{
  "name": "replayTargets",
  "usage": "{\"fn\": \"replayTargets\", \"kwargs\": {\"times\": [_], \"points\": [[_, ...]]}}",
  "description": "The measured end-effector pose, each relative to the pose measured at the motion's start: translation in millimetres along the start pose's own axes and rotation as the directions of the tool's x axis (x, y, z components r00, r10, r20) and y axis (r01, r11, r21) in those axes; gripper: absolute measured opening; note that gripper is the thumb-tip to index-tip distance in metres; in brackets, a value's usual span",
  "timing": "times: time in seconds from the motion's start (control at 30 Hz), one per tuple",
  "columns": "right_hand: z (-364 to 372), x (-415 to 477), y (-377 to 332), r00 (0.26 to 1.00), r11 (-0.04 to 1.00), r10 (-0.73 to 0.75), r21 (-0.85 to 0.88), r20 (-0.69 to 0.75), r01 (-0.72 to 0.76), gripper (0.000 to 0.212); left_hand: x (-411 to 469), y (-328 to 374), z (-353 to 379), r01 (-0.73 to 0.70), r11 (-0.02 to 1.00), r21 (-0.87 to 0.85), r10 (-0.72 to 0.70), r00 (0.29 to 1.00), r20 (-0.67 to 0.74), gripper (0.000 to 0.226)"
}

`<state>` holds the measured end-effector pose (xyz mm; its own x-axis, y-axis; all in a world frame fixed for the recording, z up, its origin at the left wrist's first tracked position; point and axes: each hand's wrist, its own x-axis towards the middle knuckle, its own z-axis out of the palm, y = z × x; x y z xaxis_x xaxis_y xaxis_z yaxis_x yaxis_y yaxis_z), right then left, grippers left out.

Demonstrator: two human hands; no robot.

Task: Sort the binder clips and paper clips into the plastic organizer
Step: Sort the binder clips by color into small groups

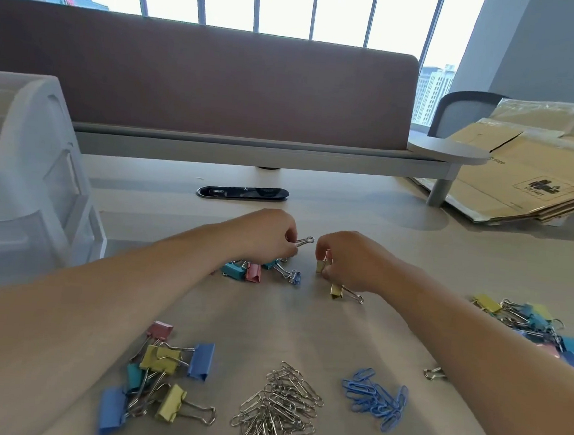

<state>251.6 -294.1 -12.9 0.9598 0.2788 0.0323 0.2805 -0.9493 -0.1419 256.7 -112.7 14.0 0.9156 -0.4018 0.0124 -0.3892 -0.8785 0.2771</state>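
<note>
My left hand (270, 233) pinches a binder clip by its body, and the clip's wire handle (305, 241) sticks out to the right. Below that hand lie small teal and pink binder clips (245, 271). My right hand (351, 260) pinches a small gold binder clip (322, 265); another gold clip (338, 290) lies under it. Large binder clips (163, 375) are heaped at front left. Silver paper clips (280, 412) and blue paper clips (376, 397) lie in front. The translucent plastic organizer (31, 176) stands at far left.
More coloured binder clips (531, 322) are piled at the right edge, and one small clip (434, 373) lies beside my right forearm. Flattened cardboard (530, 167) leans at back right. A black cable port (243, 192) sits before the brown desk divider (200, 80).
</note>
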Motion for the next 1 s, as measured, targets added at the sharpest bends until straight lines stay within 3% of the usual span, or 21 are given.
{"fn": "replayTargets", "kwargs": {"times": [0.23,0.5,0.8,1.0], "points": [[-18,-19,16,0.985,0.965,0.113,0.252,-0.13,-0.078,0.015,-8,27,3,-0.037,0.999,-0.003,0.037,0.999,0.013,0.025],[-40,-35,44,0.937,0.915,0.302,0.331,-0.178,-0.232,0.02,-17,56,20,-0.105,0.994,0.029,0.102,0.99,0.092,0.027],[-14,-35,47,0.964,0.957,0.184,0.257,-0.19,-0.132,0.012,-12,71,37,-0.163,0.986,-0.04,0.167,0.976,0.143,0.044],[-6,-24,44,0.986,0.97,0.149,0.205,-0.078,-0.131,0.016,-15,71,44,-0.194,0.981,0.009,0.192,0.974,0.123,0.031]]}}
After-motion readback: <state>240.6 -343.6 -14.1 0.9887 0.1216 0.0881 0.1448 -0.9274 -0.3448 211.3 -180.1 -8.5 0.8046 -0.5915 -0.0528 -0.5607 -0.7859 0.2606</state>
